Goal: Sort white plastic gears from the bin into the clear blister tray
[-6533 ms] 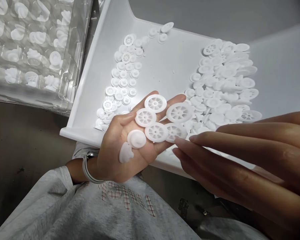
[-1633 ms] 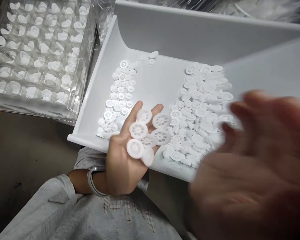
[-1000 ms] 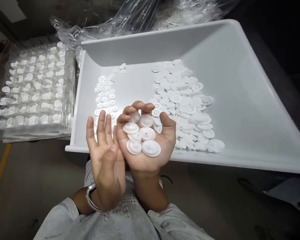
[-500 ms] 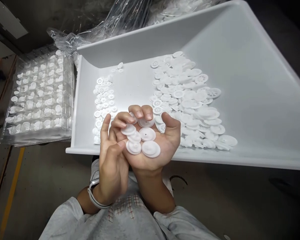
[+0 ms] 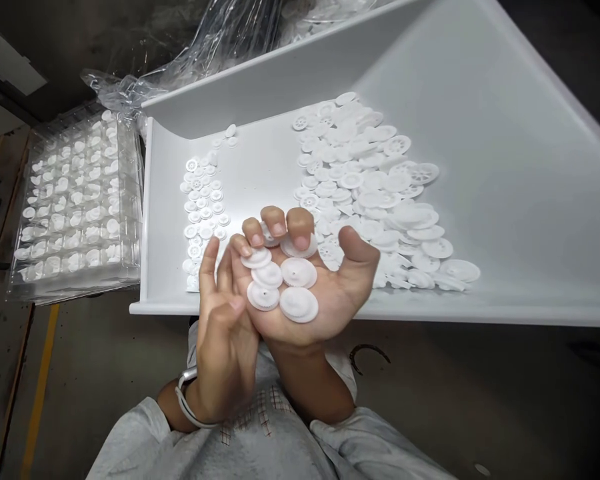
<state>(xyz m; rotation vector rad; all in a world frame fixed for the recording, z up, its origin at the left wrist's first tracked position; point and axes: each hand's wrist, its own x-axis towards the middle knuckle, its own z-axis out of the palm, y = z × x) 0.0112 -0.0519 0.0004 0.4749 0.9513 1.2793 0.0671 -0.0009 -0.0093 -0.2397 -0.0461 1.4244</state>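
Observation:
My right hand (image 5: 305, 293) is palm up above the tray's near edge, its fingers curled over several white plastic gears (image 5: 299, 305). They lie in two rough rows on the palm: smaller gears (image 5: 263, 296) on the left, larger ones on the right. The fingertips rest on the far gears, while the thumb stands out to the side. My left hand (image 5: 227, 347), with a pale band on its wrist, is against the little-finger side of my right hand. Its fingers are extended, some partly hidden behind the right hand, and its thumb bends inward near the smaller gears, holding nothing.
A large light-grey tray (image 5: 480, 200) spans the view. Inside are a small group of gears (image 5: 203, 200) at left and a big heap of gears (image 5: 380, 187) further right. Stacked clear compartment trays (image 5: 73, 207) filled with white parts stand at left. Clear plastic bagging (image 5: 180, 73) lies behind.
The view has shifted slightly. My left thumb has drawn back a little from the smaller gears, and my right thumb has spread further right. The gears remain in the right palm.

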